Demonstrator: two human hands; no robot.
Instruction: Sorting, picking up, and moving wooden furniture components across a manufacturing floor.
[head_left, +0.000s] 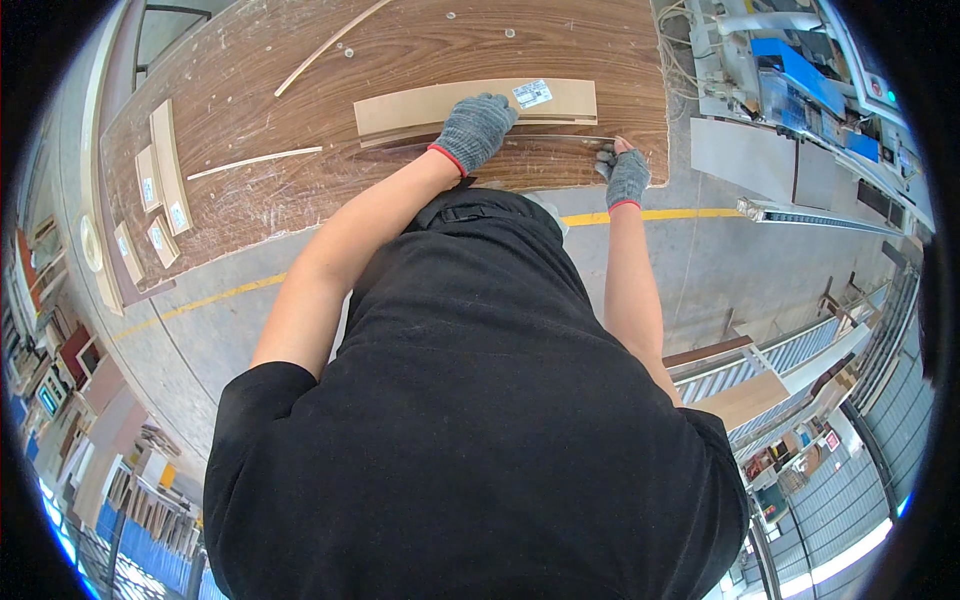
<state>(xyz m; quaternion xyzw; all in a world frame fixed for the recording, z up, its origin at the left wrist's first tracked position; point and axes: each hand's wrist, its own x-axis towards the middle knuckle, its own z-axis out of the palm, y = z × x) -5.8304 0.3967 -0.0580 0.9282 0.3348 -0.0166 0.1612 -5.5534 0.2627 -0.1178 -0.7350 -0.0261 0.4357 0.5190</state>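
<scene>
A long light-tan board (430,104) with a white label lies near the front edge of the brown wood-grain worktable. My left hand (474,130), in a grey knit glove with a red cuff, grips it around the middle, fingers over its top face; the thumb is hidden. Along the board's near side runs a thin strip (560,137), partly covered by my left hand. At the strip's right end, my right hand (625,174), gloved alike, is closed in a pinch on it, with a bare fingertip showing.
Several labelled tan boards (168,165) lie at the table's left end. Two loose thin strips, one nearer (255,162) and one farther (330,45), rest on the worktable (420,50). A machine with blue parts (800,75) stands to the right. A yellow line (690,213) crosses the floor.
</scene>
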